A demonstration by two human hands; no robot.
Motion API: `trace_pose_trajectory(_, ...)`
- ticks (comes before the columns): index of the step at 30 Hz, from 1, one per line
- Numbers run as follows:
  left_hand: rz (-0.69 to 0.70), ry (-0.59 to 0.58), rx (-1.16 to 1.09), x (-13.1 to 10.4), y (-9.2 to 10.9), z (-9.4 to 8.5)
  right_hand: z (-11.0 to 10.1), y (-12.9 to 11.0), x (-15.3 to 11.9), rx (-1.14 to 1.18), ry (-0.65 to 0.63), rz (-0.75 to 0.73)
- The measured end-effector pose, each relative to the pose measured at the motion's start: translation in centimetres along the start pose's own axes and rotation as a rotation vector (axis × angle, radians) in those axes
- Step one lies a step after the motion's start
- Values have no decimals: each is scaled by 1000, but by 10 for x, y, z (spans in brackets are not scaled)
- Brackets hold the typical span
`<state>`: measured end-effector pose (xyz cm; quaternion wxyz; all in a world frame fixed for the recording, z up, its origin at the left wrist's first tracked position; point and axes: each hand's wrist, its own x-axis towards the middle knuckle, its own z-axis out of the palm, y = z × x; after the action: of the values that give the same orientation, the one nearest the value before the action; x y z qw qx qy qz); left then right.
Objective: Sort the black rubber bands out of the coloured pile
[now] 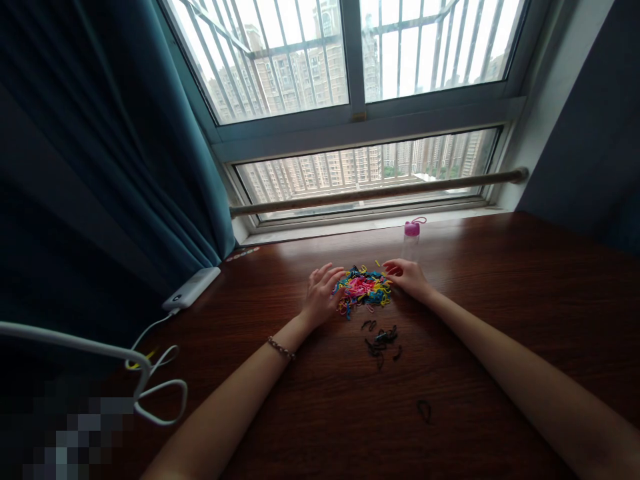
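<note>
A lone dark band (424, 411) lies nearest on the table (320, 427); beyond it, a small loose group of dark bands (384, 337) sits apart from the mixed coloured pile (363, 288), where a few dark pieces seem to remain. The left grip (321, 293) is part-open at its left edge, seemingly unladen; the right grip (407, 279) curls loosely at the right edge, contents unclear. Behind stands a pink-capped bottle (412, 229).

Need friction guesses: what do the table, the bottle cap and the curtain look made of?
Table: likely wood or wood-look laminate, glossy; reddish-brown grain, window glare.
Bottle cap: probably plastic, smooth; even pink colour.
Curtain: woven fabric, seemingly; soft hanging folds, weave unresolved.
</note>
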<state>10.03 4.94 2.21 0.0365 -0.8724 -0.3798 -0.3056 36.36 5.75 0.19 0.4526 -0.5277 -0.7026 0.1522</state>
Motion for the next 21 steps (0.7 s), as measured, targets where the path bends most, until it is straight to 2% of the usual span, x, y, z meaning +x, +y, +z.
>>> trace_pose_trajectory(3,-79,-138,9,3,-10,7,-3,0,0,-107,101,8)
trace_pose_trajectory(5,-69,-241,-18,4,-11,11,-7,2,-1,-221,148,31)
trace_pose_trajectory(8,-28,-343,-61,5,-11,14,-11,6,-4,-357,103,82)
trace_pose_trajectory(15,-34,-357,-90,5,-13,14,-5,14,-4,-461,-50,63)
trace_pose_trajectory(21,-43,-340,-128,4,-16,14,-5,14,-4,-513,-66,53)
